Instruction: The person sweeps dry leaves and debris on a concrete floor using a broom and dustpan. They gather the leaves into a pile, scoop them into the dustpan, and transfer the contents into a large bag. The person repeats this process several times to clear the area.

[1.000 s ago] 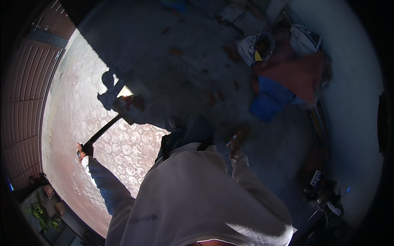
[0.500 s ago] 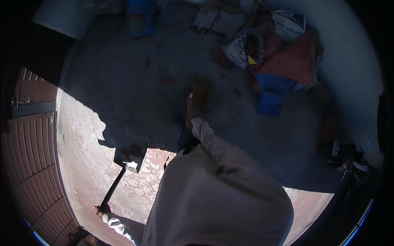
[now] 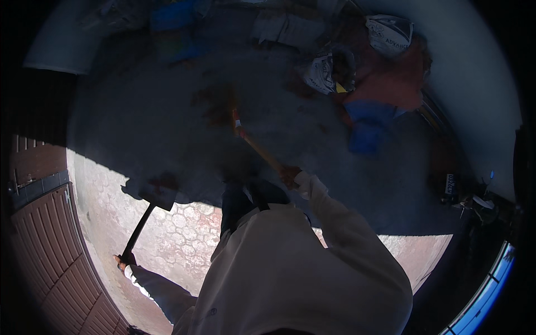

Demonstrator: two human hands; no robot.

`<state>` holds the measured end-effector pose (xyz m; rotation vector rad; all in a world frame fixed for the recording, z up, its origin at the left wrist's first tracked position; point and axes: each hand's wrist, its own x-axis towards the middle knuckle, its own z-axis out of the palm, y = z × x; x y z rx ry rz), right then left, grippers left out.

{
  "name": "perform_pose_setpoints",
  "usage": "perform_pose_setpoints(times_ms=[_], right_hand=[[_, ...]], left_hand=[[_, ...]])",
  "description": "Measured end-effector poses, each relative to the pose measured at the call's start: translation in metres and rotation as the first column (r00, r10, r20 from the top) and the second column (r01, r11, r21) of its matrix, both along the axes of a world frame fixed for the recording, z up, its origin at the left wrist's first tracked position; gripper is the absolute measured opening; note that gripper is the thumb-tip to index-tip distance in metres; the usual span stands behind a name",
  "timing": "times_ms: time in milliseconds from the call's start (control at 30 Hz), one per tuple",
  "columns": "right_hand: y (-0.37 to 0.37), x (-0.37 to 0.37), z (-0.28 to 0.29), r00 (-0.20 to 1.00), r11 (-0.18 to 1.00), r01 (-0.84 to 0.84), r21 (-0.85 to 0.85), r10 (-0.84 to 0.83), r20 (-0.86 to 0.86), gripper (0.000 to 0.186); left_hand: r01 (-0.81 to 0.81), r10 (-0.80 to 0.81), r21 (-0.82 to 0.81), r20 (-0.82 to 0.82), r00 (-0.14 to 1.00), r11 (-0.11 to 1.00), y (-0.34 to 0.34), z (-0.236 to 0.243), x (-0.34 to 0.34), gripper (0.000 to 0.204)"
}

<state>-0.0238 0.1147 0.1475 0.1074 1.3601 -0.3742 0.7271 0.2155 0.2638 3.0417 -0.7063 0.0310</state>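
Observation:
Down at the left, my left hand (image 3: pixel 125 261) is closed around the dark handle of a long-handled dustpan (image 3: pixel 137 230). Its pan sits low over the floor, straddling the line between shade and sun, with something dark reddish in it that I cannot make out. My right hand (image 3: pixel 290 176), in front of my body, grips the end of a broom's wooden handle (image 3: pixel 261 151). This broom slants away to the left, with an orange and white band near its head. Its brownish bristles are dim and blurred against the shaded floor, apart from the dustpan.
Ahead to the right, a printed white sack (image 3: pixel 391 34), an opened sack (image 3: pixel 321 75) and a reddish cloth or sheet (image 3: pixel 391 81) lie by the wall, beside a blue piece (image 3: pixel 365 131). A motorbike (image 3: pixel 474 204) stands at right. Brown slatted gates (image 3: pixel 50 240) line the left.
My right hand has swung to the right, and the broom now slants leftward instead of pointing ahead. My left hand and the dustpan have shifted a little left and forward.

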Motion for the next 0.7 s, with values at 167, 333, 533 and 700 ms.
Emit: perform_pose_setpoints(times_ms=[167,333,533,700], right_hand=[[0.106,-0.035,0.055,0.987,0.997,-0.062,-0.052,0.054,-0.151,0.033],[0.197,-0.045,0.09,0.927,0.975,0.22,-0.019,-0.215,-0.306,0.032],[0.214,-0.096,0.033,0.794,0.852,0.494,0.174,-0.36,-0.49,0.022],[0.132,-0.173,-0.047,0.772,0.826,0.513,0.232,-0.327,-0.545,0.017]], left_hand=[[-0.05,-0.009,-0.296,-0.194,0.981,0.954,-0.093,-0.052,0.01,0.054],[-0.819,-0.233,-0.558,-0.82,0.522,0.132,-0.165,-0.089,0.031,0.063],[-0.818,-0.31,-0.532,-0.833,0.458,0.221,-0.213,-0.072,0.029,0.069],[-0.752,-0.235,-0.614,-0.788,0.569,0.239,-0.219,-0.025,-0.002,0.071]])
